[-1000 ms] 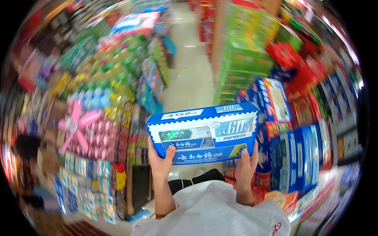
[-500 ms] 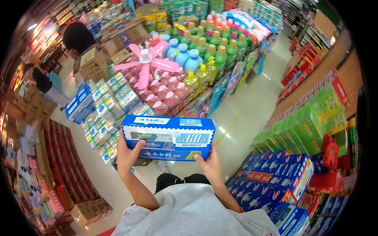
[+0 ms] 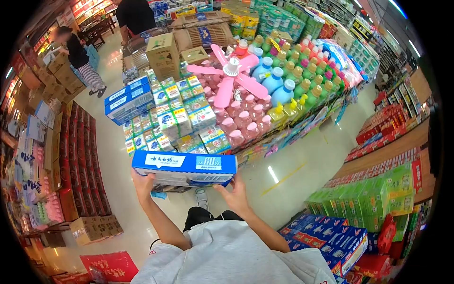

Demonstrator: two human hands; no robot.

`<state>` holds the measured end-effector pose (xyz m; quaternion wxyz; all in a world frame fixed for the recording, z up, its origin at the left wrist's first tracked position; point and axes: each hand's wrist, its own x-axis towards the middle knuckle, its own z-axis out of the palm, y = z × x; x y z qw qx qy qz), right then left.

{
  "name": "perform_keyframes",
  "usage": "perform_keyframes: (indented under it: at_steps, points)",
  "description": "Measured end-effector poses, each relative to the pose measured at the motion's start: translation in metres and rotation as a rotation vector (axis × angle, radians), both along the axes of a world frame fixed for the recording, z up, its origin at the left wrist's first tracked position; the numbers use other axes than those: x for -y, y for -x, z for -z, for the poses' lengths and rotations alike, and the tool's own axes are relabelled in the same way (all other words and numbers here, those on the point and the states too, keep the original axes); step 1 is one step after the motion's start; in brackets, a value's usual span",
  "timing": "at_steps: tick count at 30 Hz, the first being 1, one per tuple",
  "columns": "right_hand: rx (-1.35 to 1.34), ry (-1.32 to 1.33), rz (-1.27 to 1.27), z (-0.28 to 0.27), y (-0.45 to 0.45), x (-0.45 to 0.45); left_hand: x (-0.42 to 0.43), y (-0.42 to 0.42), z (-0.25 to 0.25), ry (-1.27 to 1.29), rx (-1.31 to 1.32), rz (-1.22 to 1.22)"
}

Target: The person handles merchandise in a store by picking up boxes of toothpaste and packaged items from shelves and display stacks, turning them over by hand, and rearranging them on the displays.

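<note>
A blue and white toothpaste box (image 3: 156, 171) is held level in front of my body, its long top side turned up toward me. My left hand (image 3: 143, 185) grips its left end, and my right hand (image 3: 231, 193) grips the right end from below. Some of the fingers are hidden behind the box. Just beyond it lie stacked plastic-wrapped packs (image 3: 172, 116), white with green and yellow. Two similar blue boxes (image 3: 127, 100) rest on the left side of that stack.
A pink fan (image 3: 231, 67) sits over pink bottles (image 3: 243, 124); blue bottles (image 3: 274, 75) and green ones stand behind. To the right, dark blue cartons (image 3: 326, 241) and green boxes (image 3: 369, 191) are stacked. Two people stand at the back left. A brown carton (image 3: 96, 229) lies on the floor.
My view has turned so the display sits further right. The toothpaste box has tipped, showing more of its top and less of its front, and is nearer the wrapped packs. Both hands still hold it.
</note>
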<state>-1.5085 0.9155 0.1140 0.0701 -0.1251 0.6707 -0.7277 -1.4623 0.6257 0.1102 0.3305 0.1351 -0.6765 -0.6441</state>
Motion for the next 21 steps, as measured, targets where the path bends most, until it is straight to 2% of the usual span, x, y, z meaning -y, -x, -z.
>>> perform_keyframes:
  at_steps: [3, 6, 7, 8, 11, 14, 15, 18, 21]
  points:
    - [-0.246, -0.33, -0.017, -0.001, 0.018, 0.034, 0.043, 0.001, 0.05, -0.065, -0.221, -0.212]
    - [-0.37, -0.445, -0.084, -0.026, 0.036, 0.062, 0.077, -0.004, 0.062, -0.11, -0.163, -0.262]
    - [-0.415, -0.434, -0.115, -0.038, 0.042, 0.069, 0.074, 0.003, 0.047, -0.023, -0.266, -0.359]
    - [-0.415, -0.435, -0.126, -0.046, 0.047, 0.077, 0.076, 0.004, 0.038, -0.024, -0.264, -0.37]
    - [-0.499, -0.459, -0.224, -0.061, 0.068, 0.106, 0.091, 0.01, 0.019, -0.023, -0.28, -0.637]
    - [-0.536, -0.403, -0.374, -0.075, 0.104, 0.131, 0.112, 0.013, 0.018, 0.013, -0.276, -0.674]
    - [-0.608, -0.452, -0.367, -0.075, 0.116, 0.144, 0.128, 0.015, 0.026, 0.039, -0.282, -0.687]
    - [-0.609, -0.397, -0.46, -0.081, 0.143, 0.192, 0.165, 0.023, 0.031, 0.128, -0.26, -0.773]
    - [-0.61, -0.45, -0.445, -0.068, 0.161, 0.232, 0.185, 0.039, 0.035, 0.091, -0.21, -0.779]
